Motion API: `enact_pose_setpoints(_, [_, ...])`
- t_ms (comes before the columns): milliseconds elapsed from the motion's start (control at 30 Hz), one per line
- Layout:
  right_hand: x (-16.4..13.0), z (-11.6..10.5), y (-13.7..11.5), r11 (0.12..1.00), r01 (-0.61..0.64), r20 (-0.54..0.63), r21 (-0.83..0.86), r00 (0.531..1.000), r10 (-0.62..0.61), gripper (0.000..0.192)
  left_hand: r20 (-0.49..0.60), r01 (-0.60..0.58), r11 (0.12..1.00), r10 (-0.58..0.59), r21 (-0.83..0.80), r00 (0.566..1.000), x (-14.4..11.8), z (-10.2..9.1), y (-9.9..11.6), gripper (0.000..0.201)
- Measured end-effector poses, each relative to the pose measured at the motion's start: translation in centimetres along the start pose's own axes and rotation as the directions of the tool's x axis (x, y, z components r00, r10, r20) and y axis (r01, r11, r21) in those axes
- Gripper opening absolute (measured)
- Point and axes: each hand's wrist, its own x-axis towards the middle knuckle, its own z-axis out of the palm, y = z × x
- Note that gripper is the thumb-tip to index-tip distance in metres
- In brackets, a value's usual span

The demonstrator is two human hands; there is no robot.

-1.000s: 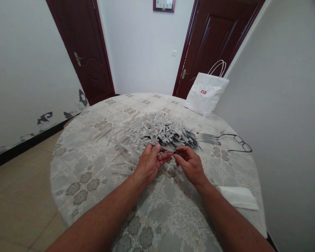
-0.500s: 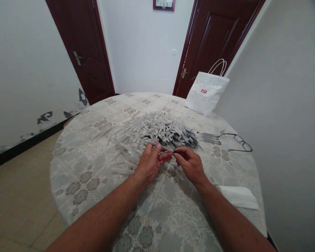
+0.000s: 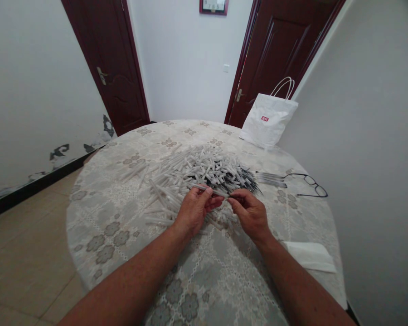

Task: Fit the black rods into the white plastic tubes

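My left hand [image 3: 193, 210] is closed on a thin, translucent whitish tube [image 3: 200, 186], thumb on top, with the tube's far end pointing left. At the tube's right end, the thumb and fingers of my right hand [image 3: 250, 213] pinch a small dark-tipped piece, too small to name. Both hands are just above the near edge of a heap of whitish tubes [image 3: 180, 170]. Shorter white-capped pieces with thin black tips [image 3: 248, 179] lie at the heap's right side. Loose short pieces [image 3: 226, 219] lie beneath my hands.
Several grey sticks [image 3: 271, 179] lie in a row right of the heap, beside black-framed glasses [image 3: 313, 184]. A white paper bag [image 3: 269, 120] stands at the back right. A folded white cloth or pouch [image 3: 309, 256] lies near my right forearm on the patterned round tablecloth [image 3: 115, 267].
My right hand has shifted slightly to the right. My left hand stays nearly in place with the tube, and the view has moved a little.
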Motion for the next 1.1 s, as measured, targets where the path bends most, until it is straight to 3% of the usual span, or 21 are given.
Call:
enact_pose_setpoints(133, [0.02, -0.34, -0.14, 0.998, -0.061, 0.049, -0.022, 0.997, 0.062, 0.025, -0.004, 0.017, 1.0, -0.017, -0.022, 1.0, 0.06, -0.12, -0.06, 0.031])
enact_pose_setpoints(333, [-0.13, -0.46, 0.42, 0.996, -0.046, 0.125, -0.078, 0.991, 0.055, 0.041, 0.019, 0.031, 1.0, -0.031, -0.004, 0.999, 0.01, -0.13, -0.52, 0.03])
enact_pose_setpoints(467, [-0.39, -0.43, 0.24, 0.999, -0.012, 0.117, -0.044, 0.993, 0.017, 0.025, 0.017, 0.018, 1.0, -0.018, -0.005, 1.0, 0.02, -0.2, -0.57, 0.028])
enact_pose_setpoints(600, [-0.34, -0.48, -0.19, 0.991, 0.041, 0.129, -0.131, 0.991, -0.024, 0.02, 0.024, 0.014, 1.0, -0.013, -0.017, 1.0, 0.07, -0.28, -0.57, 0.03])
enact_pose_setpoints(833, [-0.13, -0.32, 0.65, 0.991, -0.008, 0.185, -0.135, 0.982, 0.034, 0.044, 0.034, 0.036, 0.999, -0.036, 0.0, 0.999, 0.13, -0.34, -0.76, 0.031])
enact_pose_setpoints(967, [-0.34, -0.32, 0.65, 0.997, -0.005, 0.156, -0.075, 0.988, 0.016, 0.03, 0.02, 0.033, 0.999, -0.033, -0.022, 0.999, 0.11, -0.25, -0.64, 0.031])
enact_pose_setpoints(1100, [-0.33, -0.46, 0.02, 0.99, 0.049, 0.138, -0.133, 0.99, -0.031, 0.019, 0.01, 0.031, 0.999, -0.031, -0.035, 0.999, 0.09, -0.24, -0.54, 0.031])
